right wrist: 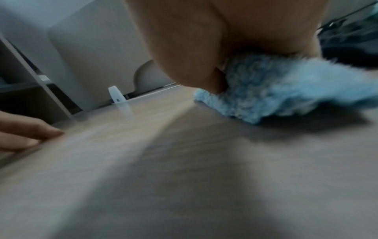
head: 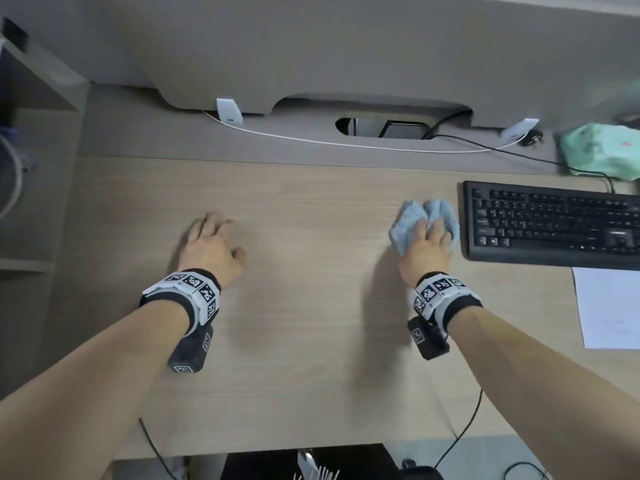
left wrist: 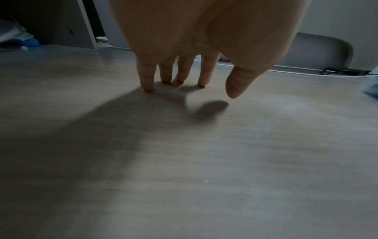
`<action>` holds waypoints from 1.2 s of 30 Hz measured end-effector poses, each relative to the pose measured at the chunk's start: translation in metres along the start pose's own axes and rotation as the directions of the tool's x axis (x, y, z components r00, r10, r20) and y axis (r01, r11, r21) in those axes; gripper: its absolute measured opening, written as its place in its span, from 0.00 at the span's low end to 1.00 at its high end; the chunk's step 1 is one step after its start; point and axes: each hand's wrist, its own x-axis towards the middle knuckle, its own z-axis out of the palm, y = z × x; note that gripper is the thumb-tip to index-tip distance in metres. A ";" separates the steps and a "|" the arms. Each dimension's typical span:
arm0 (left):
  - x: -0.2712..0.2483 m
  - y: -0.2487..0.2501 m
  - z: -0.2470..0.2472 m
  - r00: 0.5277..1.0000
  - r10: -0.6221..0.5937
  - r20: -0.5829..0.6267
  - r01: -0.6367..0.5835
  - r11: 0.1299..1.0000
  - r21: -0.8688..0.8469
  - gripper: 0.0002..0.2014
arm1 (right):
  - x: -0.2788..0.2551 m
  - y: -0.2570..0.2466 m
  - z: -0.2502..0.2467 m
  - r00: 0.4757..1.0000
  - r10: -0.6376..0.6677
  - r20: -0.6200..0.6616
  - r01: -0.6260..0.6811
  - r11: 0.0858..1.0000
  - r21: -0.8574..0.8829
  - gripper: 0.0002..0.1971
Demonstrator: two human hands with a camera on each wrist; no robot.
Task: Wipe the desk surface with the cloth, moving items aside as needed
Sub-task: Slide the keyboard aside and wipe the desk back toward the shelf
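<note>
- Right hand is down on the blue cloth, fingers dug into the bunched fabric and gripping it; the cloth sits flat on the desk, right of centre
- From the right wrist view the cloth is squashed between palm and wood; the picture is blurred, so finer detail is lost
- The cloth lies just beside the left edge of the black keyboard; whether the two touch, I cannot tell
- Left hand is off to the left, well apart from the cloth; fingers straight and spread, grasping nothing
- Left wrist view shows four fingertips planted on the desk, thumb lifted clear above its own shadow
- A white sheet of paper lies in front of the keyboard; a green packet sits behind it at the back right
- A white cable runs along the rear strip of the desk
</note>
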 end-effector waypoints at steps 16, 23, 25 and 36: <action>-0.031 -0.035 -0.010 0.996 -0.090 -0.021 0.085 0.981 -0.176 0.29 | -0.040 -0.013 0.021 0.996 -0.083 -0.011 0.083 0.997 0.003 0.44; -0.082 -0.112 -0.004 0.962 -0.257 -0.096 0.250 0.965 -0.074 0.28 | -0.109 -0.164 0.053 0.851 -0.520 0.068 0.524 0.849 -0.071 0.45; -0.092 -0.124 -0.001 0.959 -0.268 -0.089 0.263 0.963 -0.063 0.28 | -0.135 -0.176 0.071 0.715 -0.687 0.132 0.698 0.711 -0.083 0.45; -0.105 -0.141 0.001 0.974 -0.222 -0.035 0.221 0.975 -0.040 0.33 | -0.084 -0.196 0.037 0.879 -0.477 -0.017 0.477 0.879 0.008 0.41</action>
